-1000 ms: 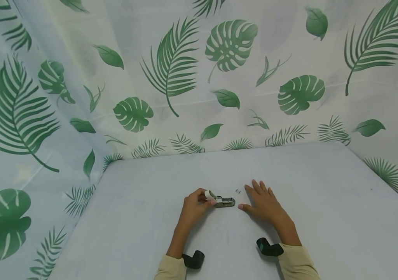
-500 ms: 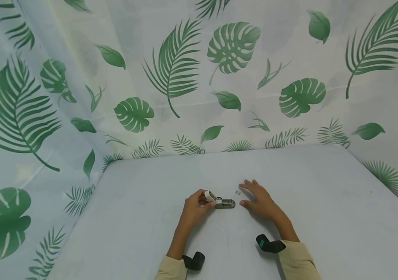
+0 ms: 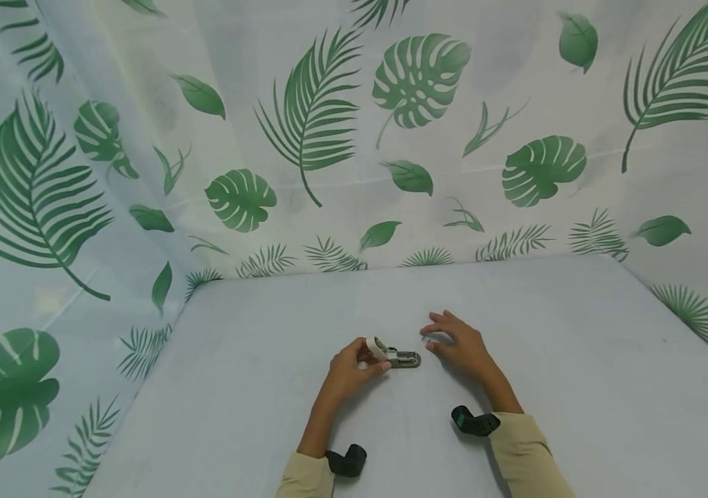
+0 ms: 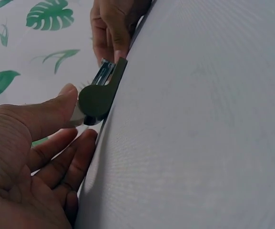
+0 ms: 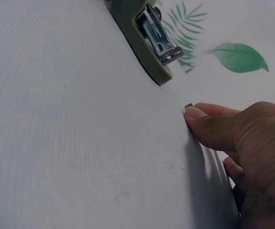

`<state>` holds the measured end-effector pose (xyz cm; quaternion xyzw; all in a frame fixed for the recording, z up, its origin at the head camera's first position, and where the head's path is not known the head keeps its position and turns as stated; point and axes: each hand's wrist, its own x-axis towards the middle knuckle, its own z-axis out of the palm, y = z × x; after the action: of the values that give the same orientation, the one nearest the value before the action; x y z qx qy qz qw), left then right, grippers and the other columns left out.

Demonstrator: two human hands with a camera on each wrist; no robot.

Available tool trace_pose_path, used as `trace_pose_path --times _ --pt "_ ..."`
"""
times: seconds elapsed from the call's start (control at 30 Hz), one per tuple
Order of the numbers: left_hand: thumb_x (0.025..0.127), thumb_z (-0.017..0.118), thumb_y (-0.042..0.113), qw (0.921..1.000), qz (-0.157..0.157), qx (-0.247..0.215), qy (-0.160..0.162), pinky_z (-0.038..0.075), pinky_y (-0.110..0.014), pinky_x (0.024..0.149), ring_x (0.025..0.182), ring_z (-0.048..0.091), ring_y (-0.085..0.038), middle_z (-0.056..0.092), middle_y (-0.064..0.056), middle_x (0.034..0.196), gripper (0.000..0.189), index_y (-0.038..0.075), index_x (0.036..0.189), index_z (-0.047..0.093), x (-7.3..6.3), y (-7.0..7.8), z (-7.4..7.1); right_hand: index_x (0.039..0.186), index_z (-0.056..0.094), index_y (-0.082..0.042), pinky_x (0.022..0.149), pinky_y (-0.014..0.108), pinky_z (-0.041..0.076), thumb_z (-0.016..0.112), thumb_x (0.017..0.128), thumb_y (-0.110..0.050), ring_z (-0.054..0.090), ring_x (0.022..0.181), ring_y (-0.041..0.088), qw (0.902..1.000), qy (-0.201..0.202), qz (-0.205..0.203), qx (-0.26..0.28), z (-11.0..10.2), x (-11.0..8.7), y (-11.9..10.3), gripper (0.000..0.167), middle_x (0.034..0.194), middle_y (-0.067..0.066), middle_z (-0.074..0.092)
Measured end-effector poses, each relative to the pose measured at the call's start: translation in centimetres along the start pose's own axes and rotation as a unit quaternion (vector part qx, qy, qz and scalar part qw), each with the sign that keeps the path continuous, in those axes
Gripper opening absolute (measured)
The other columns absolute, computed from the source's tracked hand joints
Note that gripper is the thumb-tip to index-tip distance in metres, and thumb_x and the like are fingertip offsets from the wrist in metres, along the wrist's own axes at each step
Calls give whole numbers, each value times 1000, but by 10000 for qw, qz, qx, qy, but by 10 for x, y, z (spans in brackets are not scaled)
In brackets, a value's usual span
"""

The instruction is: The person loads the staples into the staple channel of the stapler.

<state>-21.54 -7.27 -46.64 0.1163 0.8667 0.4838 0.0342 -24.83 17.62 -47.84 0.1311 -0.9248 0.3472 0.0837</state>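
Note:
A small olive-green stapler [image 3: 406, 360] lies on the table with its pale top swung up and its metal staple channel exposed. My left hand [image 3: 348, 373] holds the raised top between thumb and fingers at the stapler's left end. Seen from the left wrist, the stapler's round hinge end [image 4: 94, 101] sits by the thumb. Just right of the stapler, my right hand [image 3: 464, 351] pinches a tiny strip of staples [image 5: 188, 106] between thumb and forefinger, low at the table surface. Most of that strip is hidden by the fingertips.
A white table [image 3: 254, 387] spreads around both hands. Behind and beside it hangs a white cloth [image 3: 341, 152] printed with green leaves. Black wrist cameras [image 3: 348, 460] are strapped above each hand.
My right hand has drawn its spread fingers together and come left and slightly forward onto the small staple pieces, now pinching there. The left hand keeps its hold on the stapler.

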Motion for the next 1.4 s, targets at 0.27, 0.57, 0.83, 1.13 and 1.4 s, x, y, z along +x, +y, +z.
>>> trace_pose_path --times 0.27,0.57,0.83,1.13,1.4 --pt "87 74 32 10000 44 -64 -49 46 -50 93 102 66 -25 73 -7 102 40 10 117 62 0 -1 -1 104 74 -12 111 63 25 74 85 -13 37 139 43 9998 175 91 10 2 0 -2 19 139 18 56" --pt "86 76 31 9997 -11 -239 -86 44 -54 98 102 66 -25 72 -8 105 40 9 116 62 -1 -1 -3 108 71 -9 112 60 27 66 91 -11 39 139 41 9986 218 460 118 3 2 -6 18 137 17 58" --pt "88 74 26 9986 45 -491 -174 43 -52 100 103 66 -24 71 -8 110 38 8 118 62 -1 -3 -5 114 67 -5 100 50 44 61 95 -8 61 113 31 9904 433 762 1067 5 2 1 20 111 14 71" --pt "88 74 27 9995 66 -292 -112 45 -50 97 101 66 -23 71 -7 107 36 7 116 63 -2 -4 -3 110 68 -6 87 34 48 68 91 -11 61 96 20 9896 512 791 1091 4 -1 -2 19 100 10 69" --pt "89 73 29 9993 93 -354 -35 44 -51 97 100 66 -22 72 -5 104 33 10 114 64 -2 -5 -1 110 66 -7 99 49 46 68 91 -12 63 110 30 9867 521 865 1271 3 -4 -3 19 112 12 71"
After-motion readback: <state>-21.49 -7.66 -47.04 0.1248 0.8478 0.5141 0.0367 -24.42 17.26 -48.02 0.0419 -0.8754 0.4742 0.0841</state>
